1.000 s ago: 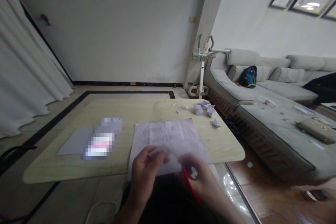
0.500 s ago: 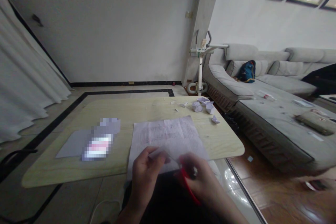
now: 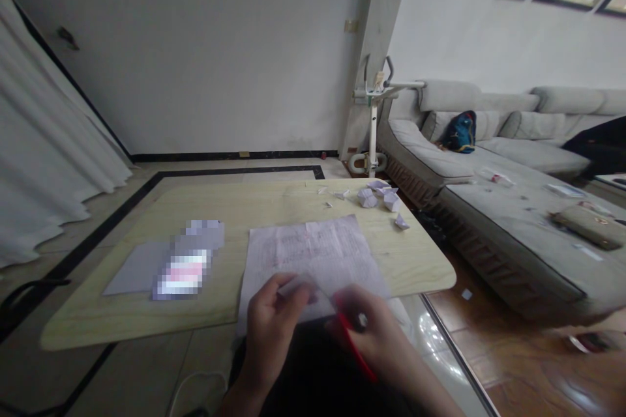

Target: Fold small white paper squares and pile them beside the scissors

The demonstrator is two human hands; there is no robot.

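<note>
Red-handled scissors (image 3: pixel 359 355) are gripped in my right hand (image 3: pixel 374 326), their blades pointing up and left toward my other hand. Between the fingers and thumb of my left hand (image 3: pixel 276 319) is a small piece of white paper (image 3: pixel 292 285), touched or nearly touched by the scissor tips; blur hides which. Below both hands a large printed sheet (image 3: pixel 308 241) lies over the near edge of the table. Several folded paper pieces (image 3: pixel 368 197) rest at the table's far right corner, and small paper scraps (image 3: pixel 342 195) lie to their left.
The pale wooden table (image 3: pixel 235 202) carries a white sheet (image 3: pixel 134 267) at left, with a pixelated lit object (image 3: pixel 183 272) over it. Right of the table stands a grey sofa (image 3: pixel 493 228) with a blue bag (image 3: pixel 461 132). White exercise equipment (image 3: pixel 373 124) is behind.
The scissors' red handle has swung slightly to the right in my right hand. My left hand keeps its hold on the paper, almost unmoved.
</note>
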